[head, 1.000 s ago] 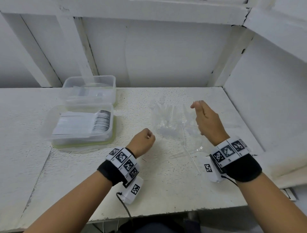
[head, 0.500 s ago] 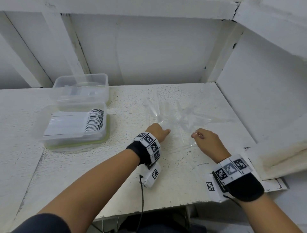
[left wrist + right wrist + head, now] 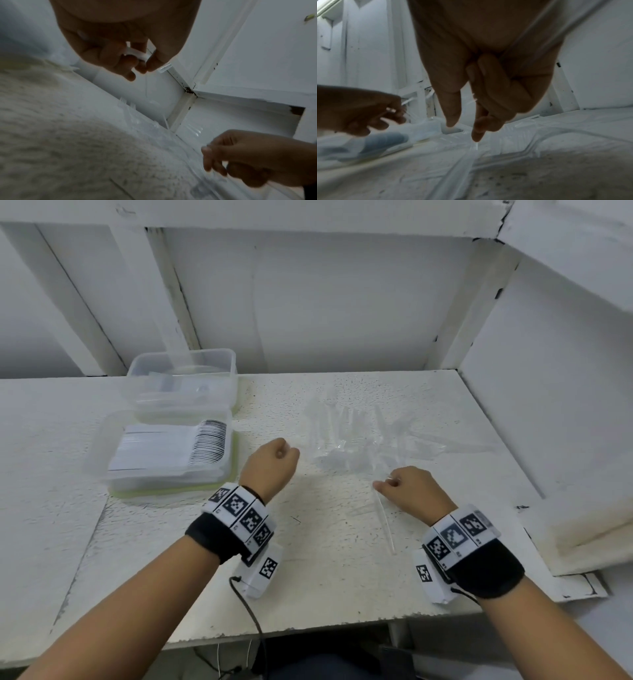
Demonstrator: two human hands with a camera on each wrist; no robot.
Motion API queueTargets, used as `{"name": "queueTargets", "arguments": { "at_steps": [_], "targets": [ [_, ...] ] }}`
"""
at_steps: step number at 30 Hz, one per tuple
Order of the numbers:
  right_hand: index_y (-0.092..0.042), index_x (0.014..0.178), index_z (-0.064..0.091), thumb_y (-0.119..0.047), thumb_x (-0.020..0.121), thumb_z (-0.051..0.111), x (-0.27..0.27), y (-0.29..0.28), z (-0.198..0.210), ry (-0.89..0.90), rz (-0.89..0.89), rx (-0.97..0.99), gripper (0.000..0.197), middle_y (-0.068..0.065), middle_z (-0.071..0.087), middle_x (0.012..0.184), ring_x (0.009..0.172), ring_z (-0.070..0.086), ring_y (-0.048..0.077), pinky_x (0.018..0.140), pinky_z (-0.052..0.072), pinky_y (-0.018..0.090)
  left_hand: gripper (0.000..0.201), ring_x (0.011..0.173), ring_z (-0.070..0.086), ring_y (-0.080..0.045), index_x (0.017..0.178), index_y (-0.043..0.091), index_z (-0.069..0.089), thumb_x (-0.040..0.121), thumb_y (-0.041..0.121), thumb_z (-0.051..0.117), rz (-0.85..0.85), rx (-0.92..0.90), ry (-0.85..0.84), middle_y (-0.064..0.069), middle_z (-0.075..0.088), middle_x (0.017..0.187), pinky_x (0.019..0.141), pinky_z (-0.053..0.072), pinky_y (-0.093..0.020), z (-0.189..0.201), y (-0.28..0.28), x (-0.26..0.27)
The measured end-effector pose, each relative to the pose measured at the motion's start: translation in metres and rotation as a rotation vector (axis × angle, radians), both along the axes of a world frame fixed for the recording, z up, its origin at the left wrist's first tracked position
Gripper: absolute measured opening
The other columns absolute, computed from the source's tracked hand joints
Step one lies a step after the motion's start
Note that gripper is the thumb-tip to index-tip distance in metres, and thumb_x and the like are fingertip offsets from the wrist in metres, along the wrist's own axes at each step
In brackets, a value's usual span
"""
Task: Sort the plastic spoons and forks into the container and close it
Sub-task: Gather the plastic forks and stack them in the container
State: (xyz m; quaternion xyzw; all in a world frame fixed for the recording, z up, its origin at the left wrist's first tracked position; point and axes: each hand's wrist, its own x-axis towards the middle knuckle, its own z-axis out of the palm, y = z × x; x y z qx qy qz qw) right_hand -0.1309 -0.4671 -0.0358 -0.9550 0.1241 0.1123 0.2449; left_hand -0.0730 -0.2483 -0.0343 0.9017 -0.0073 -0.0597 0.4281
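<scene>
Near the bench's (image 3: 342, 577) left rear, the open container (image 3: 171, 453) holds stacked cutlery. The left hand (image 3: 270, 463) pinches a clear utensil (image 3: 137, 53); mid-bench lies the loose pile (image 3: 349, 440); the right hand (image 3: 416, 491) grips a clear handle (image 3: 385, 525)

Both forearms reach forward, the left hand (image 3: 272, 462) in a curled grip, the right hand (image 3: 412, 489) pinching.

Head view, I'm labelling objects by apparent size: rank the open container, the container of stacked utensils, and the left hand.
1. Container of stacked utensils
2. Open container, though it sits farther back, so true size is unsure
3. Left hand
</scene>
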Motion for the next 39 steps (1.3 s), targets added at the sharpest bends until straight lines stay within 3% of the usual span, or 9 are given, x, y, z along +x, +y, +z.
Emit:
{"name": "queueTargets", "arguments": {
  "at_steps": [7, 11, 15, 20, 25, 31, 33, 36, 39],
  "targets": [
    [-0.015, 0.062, 0.039, -0.025, 0.088, 0.058, 0.005, 0.016, -0.012, 0.115, 0.054, -0.11, 0.034, -0.002, 0.045, 0.062, 0.058, 0.044, 0.011, 0.05, 0.031, 0.019, 0.029, 0.05, 0.047, -0.002, 0.063, 0.018, 0.034, 0.08, 0.019, 0.057, 0.187, -0.486, -0.105, -0.02, 0.066, 0.085, 0.049, 0.034, -0.018, 0.021, 0.022, 0.009],
    [-0.015, 0.062, 0.036, -0.022, 0.089, 0.056, 0.004, 0.016, -0.011, 0.126, 0.071, -0.126, 0.034, -0.003, 0.044, 0.064, 0.065, 0.046, 0.015, 0.049, 0.029, 0.018, 0.023, 0.047, 0.054, 0.005, 0.071, 0.018, 0.038, 0.083, 0.004, 0.052, 0.209, -0.501, -0.145, -0.008, 0.07, 0.076, 0.05, 0.034, -0.02, 0.022, 0.02, 0.008],
    [-0.014, 0.056, 0.028, -0.012, 0.088, 0.049, 0.004, 0.016, -0.01, 0.083, 0.038, -0.104, 0.038, 0.0, 0.035, 0.055, 0.05, 0.033, 0.011, 0.046, 0.022, 0.022, 0.013, 0.04, 0.038, 0.001, 0.097, 0.015, 0.049, 0.089, 0.006, 0.049, 0.165, -0.45, -0.081, 0.002, 0.065, 0.076, 0.047, 0.033, -0.016, 0.009, 0.011, 0.01],
    [-0.01, 0.069, 0.05, -0.016, 0.089, 0.048, 0.001, 0.003, -0.001, -0.035, -0.172, 0.312, 0.021, 0.004, 0.052, 0.071, 0.057, 0.041, 0.014, 0.054, 0.032, 0.023, 0.017, 0.071, 0.052, -0.003, 0.084, 0.017, 0.053, 0.097, 0.014, 0.042, 0.123, -0.493, -0.016, 0.005, 0.062, 0.076, 0.067, 0.04, -0.019, 0.0, -0.001, 0.007],
    [-0.016, 0.08, 0.046, -0.015, 0.096, 0.035, -0.003, -0.011, 0.013, -0.078, -0.436, 0.748, 0.02, 0.005, 0.048, 0.068, 0.058, 0.045, 0.017, 0.052, 0.039, 0.026, 0.018, 0.061, 0.062, -0.021, 0.091, 0.027, 0.038, 0.102, 0.034, 0.026, 0.02, -0.627, 0.189, -0.005, 0.058, 0.074, 0.062, 0.049, -0.032, 0.005, -0.019, -0.002],
    [-0.018, 0.089, 0.049, -0.024, 0.098, 0.039, -0.013, -0.026, 0.016, -0.12, -0.478, 0.685, 0.014, 0.003, 0.039, 0.064, 0.044, 0.027, 0.009, 0.037, 0.021, 0.016, 0.03, 0.053, 0.042, -0.012, 0.124, 0.025, 0.035, 0.097, 0.038, 0.041, -0.184, -0.278, 0.143, -0.001, 0.047, 0.071, 0.045, 0.041, -0.023, -0.004, -0.058, -0.01],
    [-0.015, 0.089, 0.05, -0.03, 0.095, 0.046, -0.015, -0.032, 0.014, -0.132, -0.471, 0.608, 0.017, 0.003, 0.039, 0.066, 0.048, 0.026, 0.011, 0.04, 0.021, 0.018, 0.042, 0.06, 0.05, -0.015, 0.127, 0.018, 0.035, 0.093, 0.034, 0.053, -0.291, -0.124, 0.114, -0.001, 0.052, 0.075, 0.054, 0.044, -0.023, -0.009, -0.073, -0.015],
    [-0.015, 0.08, 0.047, -0.029, 0.09, 0.054, -0.018, -0.038, 0.009, -0.157, -0.507, 0.542, 0.019, 0.003, 0.038, 0.067, 0.051, 0.026, 0.014, 0.046, 0.021, 0.021, 0.041, 0.097, 0.058, -0.023, 0.12, 0.009, 0.046, 0.089, 0.032, 0.059, -0.459, 0.116, 0.103, -0.009, 0.06, 0.111, 0.078, 0.044, -0.027, -0.02, -0.091, -0.021],
    [-0.013, 0.08, 0.048, -0.022, 0.09, 0.053, -0.019, -0.041, 0.006, -0.193, -0.567, 0.521, 0.014, 0.003, 0.037, 0.066, 0.053, 0.029, 0.015, 0.047, 0.023, 0.023, 0.041, 0.098, 0.054, -0.022, 0.111, 0.007, 0.051, 0.085, 0.036, 0.064, -0.612, 0.28, 0.088, -0.008, 0.056, 0.112, 0.078, 0.043, -0.029, -0.025, -0.102, -0.02]
  ]
}}
